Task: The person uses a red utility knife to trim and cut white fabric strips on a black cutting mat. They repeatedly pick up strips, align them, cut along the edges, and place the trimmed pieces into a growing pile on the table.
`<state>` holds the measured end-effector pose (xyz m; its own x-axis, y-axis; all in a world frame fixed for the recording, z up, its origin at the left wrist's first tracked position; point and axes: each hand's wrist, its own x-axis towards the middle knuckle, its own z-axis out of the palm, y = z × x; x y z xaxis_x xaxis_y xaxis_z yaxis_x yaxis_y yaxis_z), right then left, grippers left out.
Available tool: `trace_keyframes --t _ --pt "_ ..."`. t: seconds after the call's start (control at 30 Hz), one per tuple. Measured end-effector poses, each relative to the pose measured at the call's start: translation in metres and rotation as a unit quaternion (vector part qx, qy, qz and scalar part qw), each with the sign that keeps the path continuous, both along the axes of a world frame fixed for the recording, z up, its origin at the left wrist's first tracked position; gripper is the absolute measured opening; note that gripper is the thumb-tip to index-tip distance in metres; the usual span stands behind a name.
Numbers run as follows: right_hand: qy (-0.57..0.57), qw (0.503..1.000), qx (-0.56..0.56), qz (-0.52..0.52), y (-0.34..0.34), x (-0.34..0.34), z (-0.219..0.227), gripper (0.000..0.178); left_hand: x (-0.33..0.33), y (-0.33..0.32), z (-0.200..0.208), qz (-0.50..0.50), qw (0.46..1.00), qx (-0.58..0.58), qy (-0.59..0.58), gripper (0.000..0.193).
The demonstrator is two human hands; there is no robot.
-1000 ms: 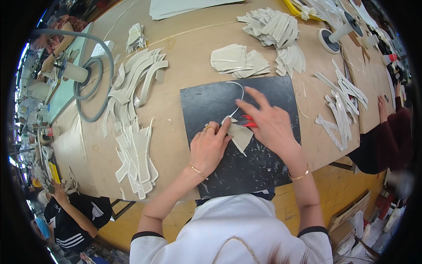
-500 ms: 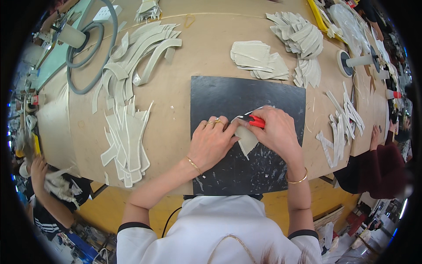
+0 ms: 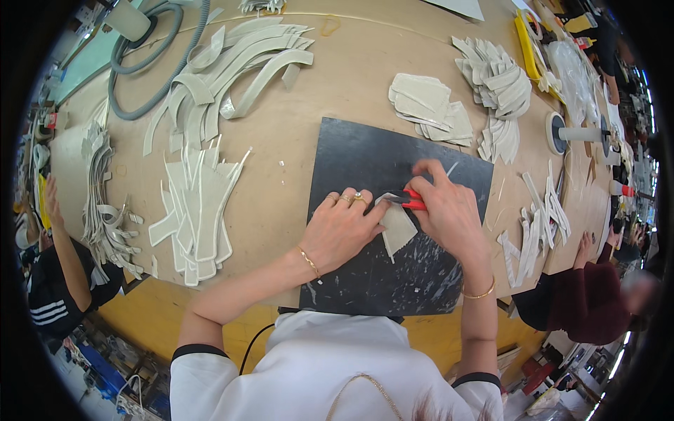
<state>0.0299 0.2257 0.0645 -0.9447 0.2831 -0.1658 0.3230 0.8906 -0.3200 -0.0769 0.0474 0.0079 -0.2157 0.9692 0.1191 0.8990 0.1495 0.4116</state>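
Note:
A pale cream, roughly triangular piece of material (image 3: 399,230) with a zigzag edge lies on the black mat (image 3: 351,277). My left hand (image 3: 344,221) presses the upper left of this piece with closed fingers; rings and a bracelet show on it. My right hand (image 3: 453,214) is closed around a small red-handled cutting tool (image 3: 415,200) with a dark front end. Its tip meets the top edge of the piece, close to my left index finger. The blades are too small to make out. A thin white strip (image 3: 452,168) sticks out beyond my right fingers.
Cream pieces (image 3: 200,210) are piled left of the mat, below long curved strips (image 3: 242,63). Stacked cream panels (image 3: 425,102) and a fanned pile (image 3: 495,77) lie far right. Narrow white strips (image 3: 537,224) and a spool (image 3: 579,133) are on the right. Co-workers stand at both sides.
My view has shifted and turned slightly. The cutting tool now lies more level at the piece's top edge, and a thin white strip shows beyond my right fingers.

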Motion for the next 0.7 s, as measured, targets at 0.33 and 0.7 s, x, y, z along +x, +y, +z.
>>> trace_keyframes --t 0.33,0.7 --pt "-0.071 0.983 -0.055 -0.161 -0.014 -0.007 -0.002 0.019 0.002 -0.001 -0.003 0.006 1.0 -0.006 0.01 0.053" --pt "0.149 0.985 0.09 0.005 -0.027 0.05 -0.036 0.042 0.002 0.0 0.002 0.003 1.0 -0.023 0.01 0.049"
